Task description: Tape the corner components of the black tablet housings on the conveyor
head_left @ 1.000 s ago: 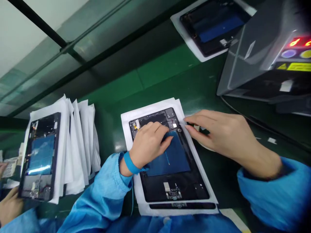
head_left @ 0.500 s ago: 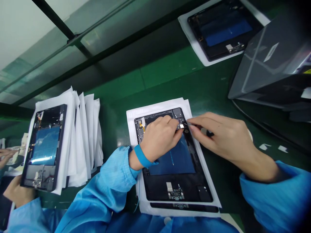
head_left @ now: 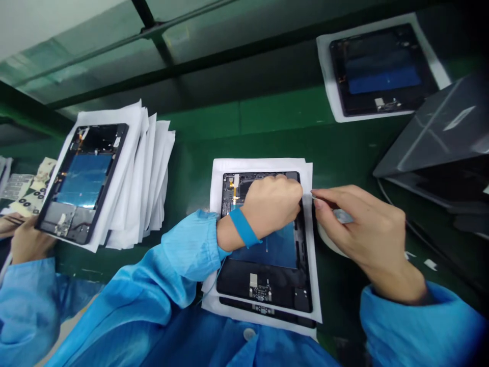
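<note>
My left hand [head_left: 273, 204], with a blue band at its wrist, lies curled over the upper right part of an opened tablet [head_left: 263, 278]. Its fingertips are hidden, and so is whatever they may hold. The tablet has a black frame, a blue panel and bare circuit parts, and rests on a white sheet [head_left: 317, 300]. Just right of the tablet's edge, my right hand [head_left: 362, 232] pinches thumb and forefinger together on a thin, light sliver too small to name. A round whitish object [head_left: 328, 237] shows partly behind that hand.
Another tablet part [head_left: 82, 178] leans on stacked white sheets [head_left: 153, 188] at left, where a co-worker's hand [head_left: 30, 239] touches its edge. One more tablet [head_left: 382, 71] lies at the back right, beside a grey box [head_left: 431, 132]. White scraps [head_left: 431, 264] lie at right.
The camera view has shifted. My left hand has rolled further over, hiding its fingertips and the small white part seen before. My right hand has drawn slightly away from it to the right.
</note>
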